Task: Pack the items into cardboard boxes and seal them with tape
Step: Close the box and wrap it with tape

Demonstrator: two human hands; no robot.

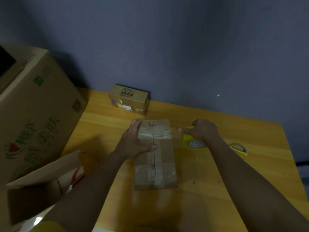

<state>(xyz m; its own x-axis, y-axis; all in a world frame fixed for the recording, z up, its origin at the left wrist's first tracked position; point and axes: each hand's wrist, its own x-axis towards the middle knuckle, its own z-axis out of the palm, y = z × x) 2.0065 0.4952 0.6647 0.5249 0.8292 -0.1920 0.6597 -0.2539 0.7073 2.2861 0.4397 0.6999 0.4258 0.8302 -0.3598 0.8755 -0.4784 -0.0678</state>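
The cardboard box [155,156] lies flat in the middle of the desk [217,181], its long side running away from me, flaps closed. A strip of clear tape already runs down its centre seam, and a second strip of clear tape [157,133] crosses its far end from side to side.

My left hand [135,139] rests on the far left part of the box: the fingers curl over its left edge and the thumb presses flat on the top near the seam. My right hand [203,130] sits just off the box's right edge, clamped on a yellow tape dispenser [192,141]. The tape stretches taut from the dispenser onto the box. My fist covers most of the dispenser, so I can make out only a yellow body and a patterned patch below my knuckles.

Further right on the desk lies a small yellow-rimmed object [239,148] that I cannot identify. At the far edge, against the blue wall, stands a small taped parcel [129,99] with blurred labels. On my left stands a large printed carton [33,114], cut off by the frame. Nearer me is an open box [41,181], its inside dark, with something red-handled [76,178] beside its flap, perhaps scissors.
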